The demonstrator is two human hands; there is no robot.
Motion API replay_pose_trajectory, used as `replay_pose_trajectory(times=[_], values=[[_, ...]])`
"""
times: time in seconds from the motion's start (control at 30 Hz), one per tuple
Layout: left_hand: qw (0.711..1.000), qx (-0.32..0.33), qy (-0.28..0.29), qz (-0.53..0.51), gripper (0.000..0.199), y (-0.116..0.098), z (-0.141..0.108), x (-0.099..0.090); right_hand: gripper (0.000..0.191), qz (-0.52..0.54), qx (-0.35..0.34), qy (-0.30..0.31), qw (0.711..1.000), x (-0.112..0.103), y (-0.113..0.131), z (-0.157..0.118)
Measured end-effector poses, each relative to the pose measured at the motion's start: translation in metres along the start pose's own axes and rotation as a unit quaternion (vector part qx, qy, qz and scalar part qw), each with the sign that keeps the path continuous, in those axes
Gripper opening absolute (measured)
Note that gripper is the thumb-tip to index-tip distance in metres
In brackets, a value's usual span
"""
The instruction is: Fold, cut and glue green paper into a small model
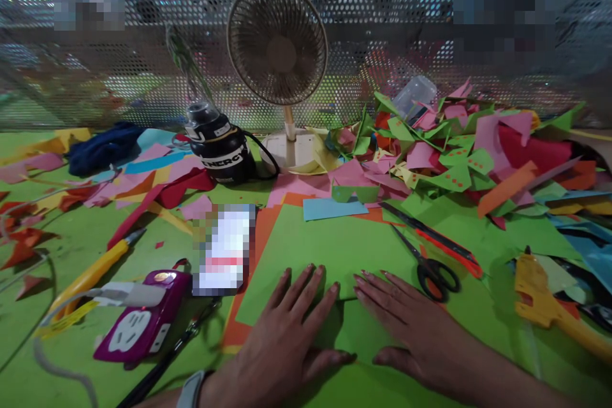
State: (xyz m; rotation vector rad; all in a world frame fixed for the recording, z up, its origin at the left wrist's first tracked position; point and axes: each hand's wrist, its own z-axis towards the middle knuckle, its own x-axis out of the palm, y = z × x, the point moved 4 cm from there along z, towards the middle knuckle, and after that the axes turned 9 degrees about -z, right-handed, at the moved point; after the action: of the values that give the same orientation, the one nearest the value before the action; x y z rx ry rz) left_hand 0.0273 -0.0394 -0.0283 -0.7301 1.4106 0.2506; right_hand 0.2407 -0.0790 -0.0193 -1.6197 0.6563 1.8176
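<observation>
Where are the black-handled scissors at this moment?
In the head view, the scissors lie right of centre, between the right hand and the red-and-black cutter.

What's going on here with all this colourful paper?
A person's left hand and right hand rest palm-down on green paper, neither gripping a tool. Scissors and a red-and-black craft knife lie just beyond the right hand. Colourful paper scraps are heaped at the back right, beside a fan.
</observation>
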Motion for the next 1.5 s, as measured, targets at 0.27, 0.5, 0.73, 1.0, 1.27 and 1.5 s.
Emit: replay_pose_trajectory(times=[0.27, 0.5, 0.73, 1.0, 1.27, 1.5], values=[[1.0, 0.005, -0.019, 0.012, 0.079, -0.0004, -0.0016, 0.0013, 0.084, 0.029, 0.005, 0.01, 1.0, 0.0006, -0.0011, 0.0002], [0.999, 0.012, -0.027, 0.014, 0.079, -0.0009, -0.0027, -0.0013, 0.088, 0.028, 0.004, -0.001, 1.0, 0.0008, -0.0019, 0.0006], [1.0, 0.005, -0.017, 0.014, 0.077, -0.0028, -0.0022, -0.0035, 0.089, 0.005, -0.008, -0.023, 1.0, 0.0001, -0.0018, 0.0002], [1.0, 0.0, 0.002, 0.002, 0.077, -0.0041, -0.0011, -0.0056, 0.088, 0.004, -0.001, -0.018, 1.0, -0.001, -0.0032, 0.0014], [1.0, 0.005, -0.008, 0.005, 0.079, -0.0027, -0.0013, -0.0042, 0.087, 0.04, 0.006, -0.012, 0.999, 0.0011, -0.0031, 0.0008], [0.998, 0.024, -0.049, 0.017, 0.084, 0.0008, -0.0034, 0.0011, 0.083, 0.044, 0.009, 0.027, 0.999, 0.002, -0.0011, 0.0008]])
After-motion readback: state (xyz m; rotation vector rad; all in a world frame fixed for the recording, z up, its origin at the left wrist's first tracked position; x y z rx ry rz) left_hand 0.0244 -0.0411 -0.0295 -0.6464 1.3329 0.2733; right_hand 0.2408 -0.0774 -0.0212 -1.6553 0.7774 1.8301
